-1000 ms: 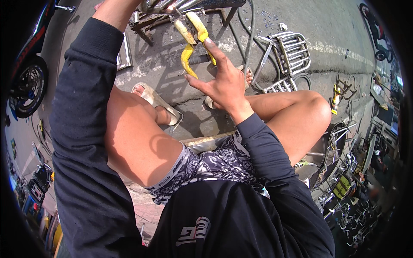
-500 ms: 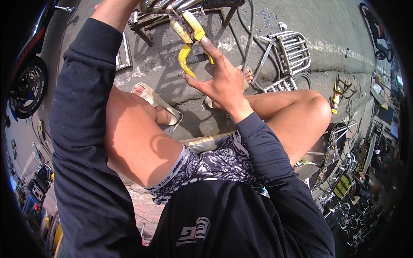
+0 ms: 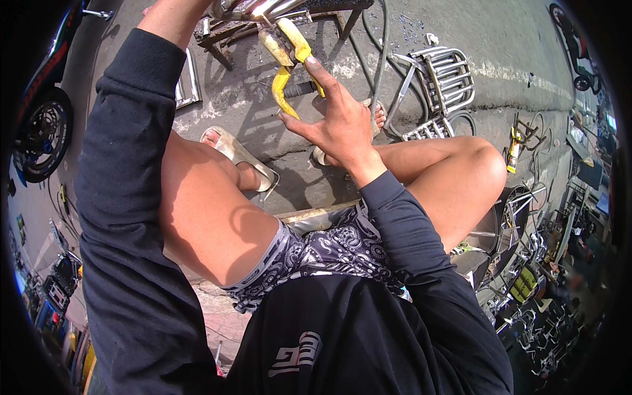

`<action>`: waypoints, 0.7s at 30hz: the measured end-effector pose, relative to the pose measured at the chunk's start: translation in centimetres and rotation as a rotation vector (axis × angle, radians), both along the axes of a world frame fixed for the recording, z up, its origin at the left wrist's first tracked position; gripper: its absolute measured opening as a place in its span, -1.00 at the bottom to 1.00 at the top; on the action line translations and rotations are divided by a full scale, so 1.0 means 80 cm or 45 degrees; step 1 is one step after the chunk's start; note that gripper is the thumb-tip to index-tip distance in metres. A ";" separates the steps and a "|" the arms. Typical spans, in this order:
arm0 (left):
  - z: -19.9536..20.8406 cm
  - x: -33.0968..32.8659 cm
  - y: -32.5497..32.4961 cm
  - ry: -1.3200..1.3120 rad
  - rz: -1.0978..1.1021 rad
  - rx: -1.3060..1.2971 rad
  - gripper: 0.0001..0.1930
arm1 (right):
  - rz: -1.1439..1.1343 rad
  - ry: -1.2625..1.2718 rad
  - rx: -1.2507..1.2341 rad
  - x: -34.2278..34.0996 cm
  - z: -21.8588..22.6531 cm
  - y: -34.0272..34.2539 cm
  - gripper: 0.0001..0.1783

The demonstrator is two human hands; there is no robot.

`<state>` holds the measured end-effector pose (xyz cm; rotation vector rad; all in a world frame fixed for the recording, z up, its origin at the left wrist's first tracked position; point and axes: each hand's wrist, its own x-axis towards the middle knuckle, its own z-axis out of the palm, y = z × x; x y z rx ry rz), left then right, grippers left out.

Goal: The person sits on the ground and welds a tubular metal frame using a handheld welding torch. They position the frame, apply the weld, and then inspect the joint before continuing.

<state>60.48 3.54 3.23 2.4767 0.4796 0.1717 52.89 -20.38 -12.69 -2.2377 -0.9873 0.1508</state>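
My right hand (image 3: pixel 340 122) is closed round the yellow handles of a welding electrode holder (image 3: pixel 294 41), thumb and forefinger along the two levers. Its worn yellow jaws point up, away from me, and a thin rod (image 3: pixel 266 21) runs from them to shiny metal tubes (image 3: pixel 289 8) at the upper edge. A bright orange glow shows where the rod meets the tubes. My left arm (image 3: pixel 172 23) reaches past the upper edge beside those tubes; the fingers of that hand are out of the picture, so what they touch is hidden.
A low metal stand (image 3: pixel 220 49) carries the tubes. To the right lie a welded tube rack (image 3: pixel 451 79) and a dark cable (image 3: pixel 382 59) on the concrete. A motorcycle wheel (image 3: pixel 43 135) stands at far left. A yellow packet (image 3: pixel 513 150) and piled metal parts (image 3: pixel 540 316) lie at right.
A bright glow has appeared at the rod's tip on the tubes. The electrode holder and my right hand have shifted very slightly; my left arm has barely moved.
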 end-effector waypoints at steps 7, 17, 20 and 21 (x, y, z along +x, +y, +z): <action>-0.001 0.005 0.005 -0.029 -0.030 0.096 -0.90 | 0.003 -0.006 0.001 0.000 -0.002 0.000 0.11; 0.003 0.001 0.002 -0.011 -0.024 0.075 -0.84 | -0.018 -0.053 0.143 0.000 -0.011 -0.001 0.17; 0.008 -0.001 0.000 0.001 -0.007 0.043 -0.84 | -0.017 -0.043 0.123 0.001 -0.010 -0.001 0.17; 0.010 -0.001 -0.001 0.026 0.009 0.019 -0.85 | -0.014 -0.042 0.124 0.001 -0.010 -0.001 0.17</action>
